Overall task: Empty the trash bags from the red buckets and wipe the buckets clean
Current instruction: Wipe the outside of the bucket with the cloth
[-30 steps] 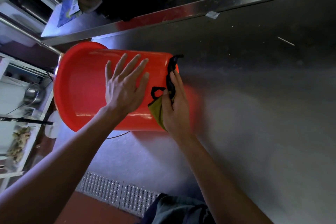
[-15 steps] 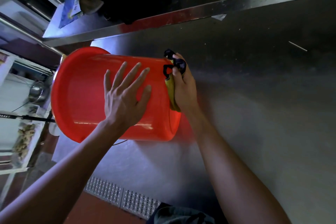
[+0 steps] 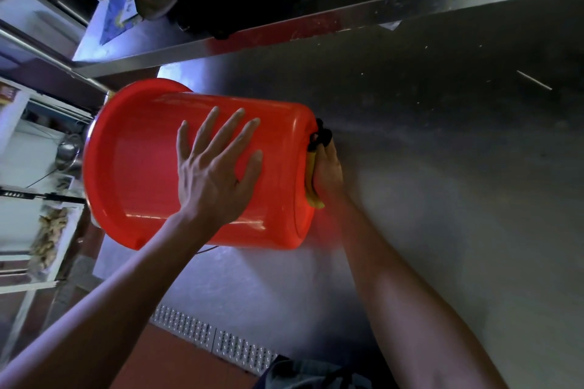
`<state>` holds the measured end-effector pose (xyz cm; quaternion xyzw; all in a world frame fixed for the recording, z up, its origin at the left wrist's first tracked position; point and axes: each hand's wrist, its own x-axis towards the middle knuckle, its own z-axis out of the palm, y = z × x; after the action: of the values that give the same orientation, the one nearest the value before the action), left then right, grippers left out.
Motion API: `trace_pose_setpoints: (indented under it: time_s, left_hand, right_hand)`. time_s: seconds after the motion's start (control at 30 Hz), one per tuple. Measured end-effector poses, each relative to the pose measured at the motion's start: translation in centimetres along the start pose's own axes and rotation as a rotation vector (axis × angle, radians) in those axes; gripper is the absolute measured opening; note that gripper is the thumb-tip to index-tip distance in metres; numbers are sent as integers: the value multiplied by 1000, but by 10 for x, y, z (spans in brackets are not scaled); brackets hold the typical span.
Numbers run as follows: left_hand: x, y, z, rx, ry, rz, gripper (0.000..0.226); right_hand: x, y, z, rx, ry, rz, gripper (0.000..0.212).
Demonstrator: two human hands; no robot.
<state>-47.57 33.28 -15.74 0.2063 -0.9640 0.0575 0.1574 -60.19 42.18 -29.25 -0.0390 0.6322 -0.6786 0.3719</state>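
Red bucket (image 3: 202, 167) lies on its side on the steel table (image 3: 442, 199), mouth to the left, base to the right. Left hand (image 3: 215, 174) lies flat w/ fingers spread on the upper wall, prob. to stop it rolling. Right hand (image 3: 328, 174) presses a yellow cloth (image 3: 311, 181) against the base, w/ black cloth at the fingertips; its grip is mostly hidden, can't tell. No bag visible, so looks like wiping stage.

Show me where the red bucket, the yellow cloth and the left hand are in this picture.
red bucket (image 3: 148, 167): head view, on its side wall near the rim.
yellow cloth (image 3: 311, 191): head view, on the strip visible against the bucket's base.
left hand (image 3: 215, 177): head view, on the back of the hand.
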Motion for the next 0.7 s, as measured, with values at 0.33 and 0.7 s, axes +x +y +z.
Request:
trace_pose_setpoints:
  time_s: [0.33, 0.7]
  left_hand:
    - [6, -1, 0, 15, -33, -22, 50]
    - [6, -1, -1, 19, -52, -18, 53]
  right_hand:
    - [-36, 31, 7, 109, 32, 24, 63]
    - [-72, 41, 4, 131, -33, 60, 69]
